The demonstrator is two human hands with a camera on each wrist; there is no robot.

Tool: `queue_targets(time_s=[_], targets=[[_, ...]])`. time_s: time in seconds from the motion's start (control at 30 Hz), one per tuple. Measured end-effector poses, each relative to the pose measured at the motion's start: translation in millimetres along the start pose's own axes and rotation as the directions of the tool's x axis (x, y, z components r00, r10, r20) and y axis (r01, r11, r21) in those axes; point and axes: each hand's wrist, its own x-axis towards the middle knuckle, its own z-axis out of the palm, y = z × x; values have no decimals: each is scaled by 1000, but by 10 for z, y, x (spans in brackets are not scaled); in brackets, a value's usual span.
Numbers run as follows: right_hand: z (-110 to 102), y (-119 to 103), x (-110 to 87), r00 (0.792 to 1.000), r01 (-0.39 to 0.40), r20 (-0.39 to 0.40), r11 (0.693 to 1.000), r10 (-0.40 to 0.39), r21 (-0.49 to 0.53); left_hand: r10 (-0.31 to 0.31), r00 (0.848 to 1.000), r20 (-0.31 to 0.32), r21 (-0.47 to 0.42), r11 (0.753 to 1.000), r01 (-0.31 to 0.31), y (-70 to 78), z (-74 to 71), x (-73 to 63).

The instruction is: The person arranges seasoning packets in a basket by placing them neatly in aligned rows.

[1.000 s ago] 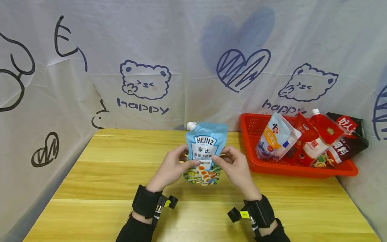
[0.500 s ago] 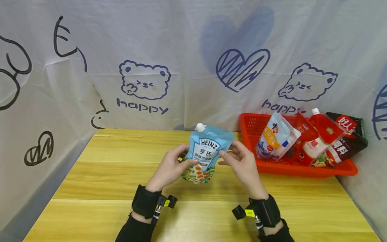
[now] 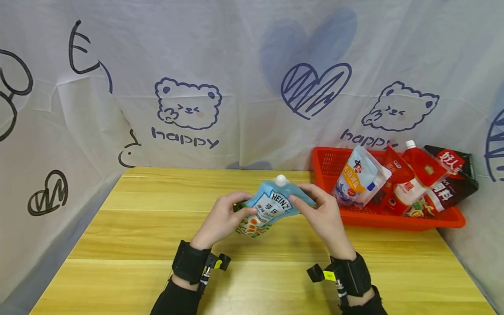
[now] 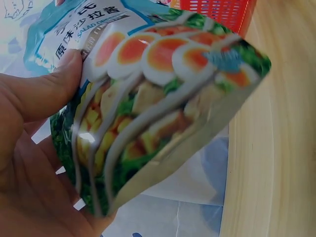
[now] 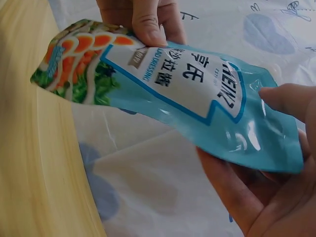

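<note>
A light-blue Heinz salad dressing pouch (image 3: 271,203) with a white screw cap (image 3: 281,180) is held up over the wooden table, tilted so its capped end points to the upper right. My left hand (image 3: 224,216) pinches its lower left side, thumb on the printed front. At the upper right corner my right hand (image 3: 323,214) grips it between thumb and fingers. Sliced eggs and vegetables are printed on the pouch's bottom part, which fills much of the left wrist view. In the right wrist view the right thumb (image 5: 286,101) lies on the blue film near the top.
A red plastic basket (image 3: 328,214) stands at the table's back right. It holds a salt pouch (image 3: 356,175), a red pouch with a white cap (image 3: 419,175), another red packet and a dark seasoning packet (image 3: 449,192). Printed cloth hangs behind and left of the wooden table (image 3: 157,245).
The pouch has turned clockwise from nearly upright, its cap swinging right and slightly down. My right hand has moved right and taken the top corner; the left hand keeps its place.
</note>
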Motion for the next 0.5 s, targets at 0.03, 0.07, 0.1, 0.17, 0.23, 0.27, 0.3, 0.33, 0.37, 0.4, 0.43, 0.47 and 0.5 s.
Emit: queue_targets(time_s=[0.03,0.07,0.1,0.17,0.23,0.27,0.3,0.33,0.37,0.4,0.43,0.47,0.5], targets=[[-2,-1,1,1000,-7,12,999,8,-31,-4,1000,5,2,1000,4,6,-4,-2],[-3,-1,3,1000,-14,26,998,16,-59,-5,1000,11,6,1000,5,9,-6,-5],[-3,-3,3,999,-18,44,996,22,-86,-6,1000,17,9,1000,6,13,-9,-7],[0,-5,6,996,-23,84,992,34,-121,-8,1000,29,15,1000,7,19,-12,-9],[6,-1,8,993,-25,112,989,42,-145,-9,999,41,19,1000,8,20,-14,-10],[10,0,8,992,-24,120,988,42,-150,-8,999,44,23,1000,7,18,-13,-10],[14,1,7,992,-22,122,988,41,-152,-7,999,47,24,1000,6,16,-12,-10],[19,4,7,992,-19,119,988,38,-152,-7,999,49,24,1000,6,14,-11,-10],[26,4,6,993,-15,113,989,32,-149,-6,999,51,24,1000,5,11,-10,-10],[33,6,5,994,-9,103,990,24,-141,-6,999,52,20,1000,5,10,-8,-9],[41,5,4,996,-4,90,991,16,-132,-6,999,51,17,1000,5,9,-7,-9],[48,-2,-2,997,7,77,992,2,-124,-5,999,51,14,1000,4,8,-4,-8],[55,-5,-7,998,17,61,993,-10,-119,-9,999,51,10,1000,9,10,-2,-7]])
